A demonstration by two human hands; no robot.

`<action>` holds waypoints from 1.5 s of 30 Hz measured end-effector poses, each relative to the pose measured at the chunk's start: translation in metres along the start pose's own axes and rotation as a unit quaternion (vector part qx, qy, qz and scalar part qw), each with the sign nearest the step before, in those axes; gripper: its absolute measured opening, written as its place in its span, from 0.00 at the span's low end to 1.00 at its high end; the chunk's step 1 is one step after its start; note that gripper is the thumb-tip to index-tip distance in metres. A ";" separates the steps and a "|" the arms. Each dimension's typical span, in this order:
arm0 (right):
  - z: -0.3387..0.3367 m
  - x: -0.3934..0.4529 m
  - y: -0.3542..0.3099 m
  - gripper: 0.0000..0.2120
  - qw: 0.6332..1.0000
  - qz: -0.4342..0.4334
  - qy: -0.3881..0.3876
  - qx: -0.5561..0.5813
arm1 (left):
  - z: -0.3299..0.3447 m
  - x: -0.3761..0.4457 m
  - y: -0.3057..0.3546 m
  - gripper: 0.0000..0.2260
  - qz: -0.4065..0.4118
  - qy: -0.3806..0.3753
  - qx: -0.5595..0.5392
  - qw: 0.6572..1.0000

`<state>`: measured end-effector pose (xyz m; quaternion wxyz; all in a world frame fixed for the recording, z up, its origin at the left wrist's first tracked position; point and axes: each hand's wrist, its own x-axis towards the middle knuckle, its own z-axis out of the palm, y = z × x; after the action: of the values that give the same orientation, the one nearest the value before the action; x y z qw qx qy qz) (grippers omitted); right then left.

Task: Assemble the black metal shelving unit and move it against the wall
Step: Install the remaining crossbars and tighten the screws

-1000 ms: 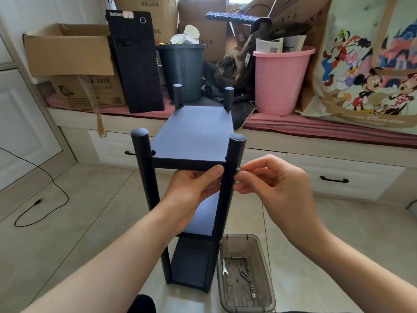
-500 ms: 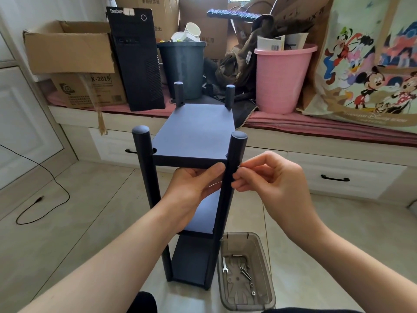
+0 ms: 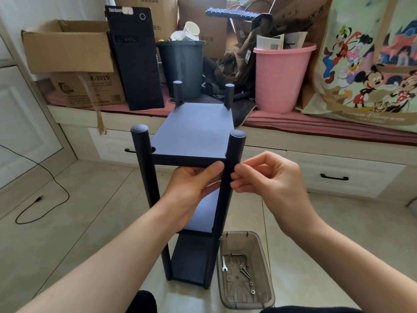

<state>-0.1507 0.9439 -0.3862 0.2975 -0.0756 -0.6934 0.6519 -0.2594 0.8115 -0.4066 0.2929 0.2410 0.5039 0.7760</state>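
Item: black shelving unit (image 3: 194, 132) — stands upright on floor (image 3: 79, 211), frame centre, three shelves fitted betw. four posts; not yet at a wall.

Left hand (image 3: 191, 188): reaches under top shelf (image 3: 194, 129) from 7 o'clock, thumb on its front edge, fingers underneath — prob. bracing shelf level against near right post (image 3: 228, 188).

Right hand (image 3: 268, 177): at 3 o'clock of that post, fingertips (image 3: 235, 177) pinched together against its side — likely turning a small screw; fastener itself not visible.

Parts tray (image 3: 268, 279): on floor at 5 o'clock, just beside unit's foot, w/ wrench (image 3: 223, 266) and spare bolts (image 3: 244, 272) — kept within reach.
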 end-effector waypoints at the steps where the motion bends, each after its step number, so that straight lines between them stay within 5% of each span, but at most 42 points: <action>1: 0.000 0.000 0.000 0.05 1.000 0.006 0.004 -0.001 | 0.000 0.000 0.000 0.12 0.001 -0.001 0.000 1.000; 15: -0.002 -0.004 -0.005 0.03 0.995 -0.052 0.004 -0.087 | -0.001 0.000 -0.001 0.10 0.007 -0.017 0.008 1.000; 34: -0.002 -0.001 -0.002 0.03 0.987 -0.078 0.012 -0.137 | -0.003 0.003 -0.005 0.21 0.013 -0.015 0.005 1.000; 45: 0.000 -0.001 0.000 0.05 0.970 -0.126 0.028 -0.207 | -0.002 0.003 -0.005 0.17 0.012 -0.007 -0.006 1.000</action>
<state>-0.1498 0.9434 -0.3865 0.3748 -0.0657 -0.8087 0.4486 -0.2621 0.8141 -0.4122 0.2889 0.2502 0.4941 0.7809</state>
